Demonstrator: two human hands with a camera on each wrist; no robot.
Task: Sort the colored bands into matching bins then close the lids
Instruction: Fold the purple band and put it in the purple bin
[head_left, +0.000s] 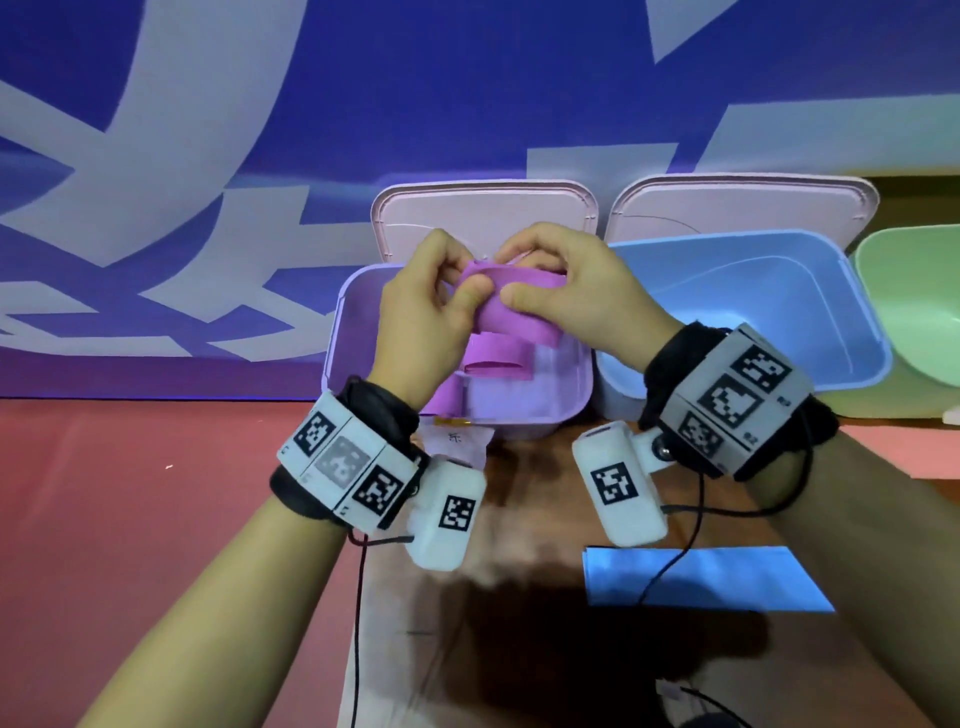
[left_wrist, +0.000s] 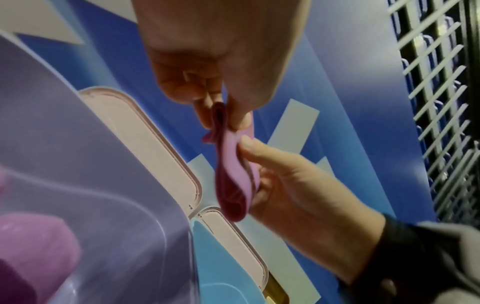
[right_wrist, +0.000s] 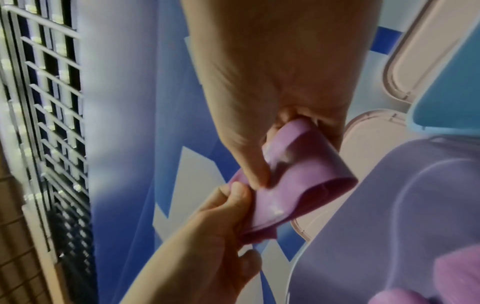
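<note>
Head: hands (head_left: 498, 296) pinch purple band (head_left: 511, 312).

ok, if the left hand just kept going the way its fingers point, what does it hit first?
Probably the raised pink lid behind the purple bin. The left hand, pinching the purple band, points forward over that bin; depth is unclear.

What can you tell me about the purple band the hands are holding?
The purple band is a wide, flat, smooth loop that looks rubbery and stretchy. It is folded and bunched, not lying flat. The left hand and the right hand both pinch it with thumbs and fingers, holding it in the air just over the open purple bin, where more purple bands already lie.
</note>
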